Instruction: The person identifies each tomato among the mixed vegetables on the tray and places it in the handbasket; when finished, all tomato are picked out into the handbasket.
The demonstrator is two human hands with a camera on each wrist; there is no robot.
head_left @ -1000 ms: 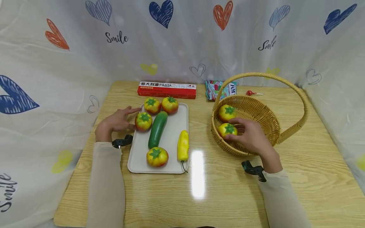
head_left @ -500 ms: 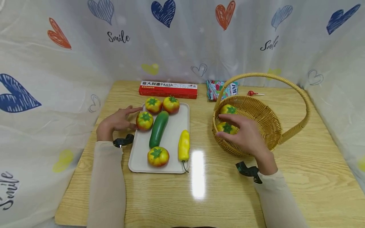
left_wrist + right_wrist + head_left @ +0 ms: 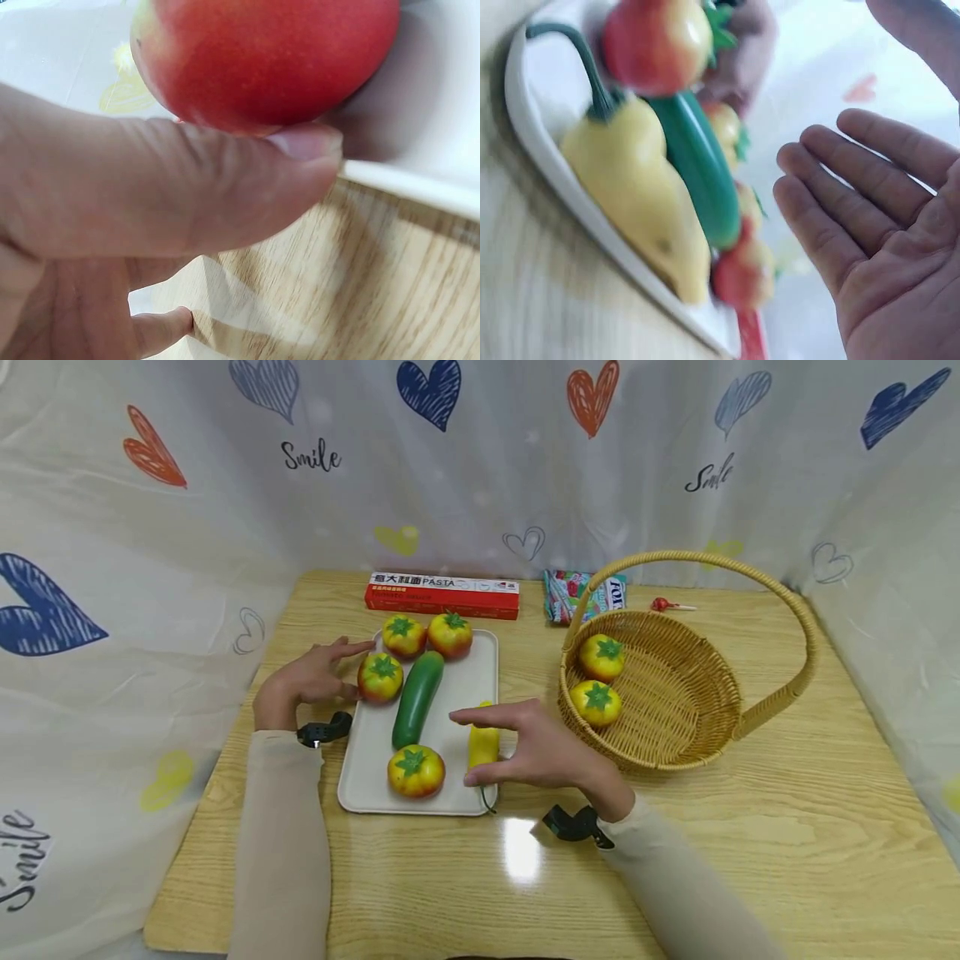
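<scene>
A white tray (image 3: 456, 693) holds several red-and-yellow tomatoes, a green cucumber (image 3: 417, 700) and a yellow pepper (image 3: 483, 745). My left hand (image 3: 309, 680) lies at the tray's left edge. Its extended index finger reaches the far left corner, and its straight thumb (image 3: 225, 187) lies against the rim beside the nearest tomato (image 3: 380, 678). Over the pepper hovers my right hand (image 3: 542, 747), thumb and fingers spread apart and holding nothing; it partly hides the pepper in the head view. Straight fingers show in the right wrist view, apart from the pepper.
A wicker basket (image 3: 720, 681) with a tall handle stands right of the tray, two tomatoes along its left side. Behind lie a red pasta box (image 3: 442, 602), a candy bag (image 3: 558, 597) and a red lollipop (image 3: 660, 604). A printed curtain surrounds the table.
My right hand has let go of a tomato inside the basket and moved left to above the pepper on the tray. The left hand stays in place.
</scene>
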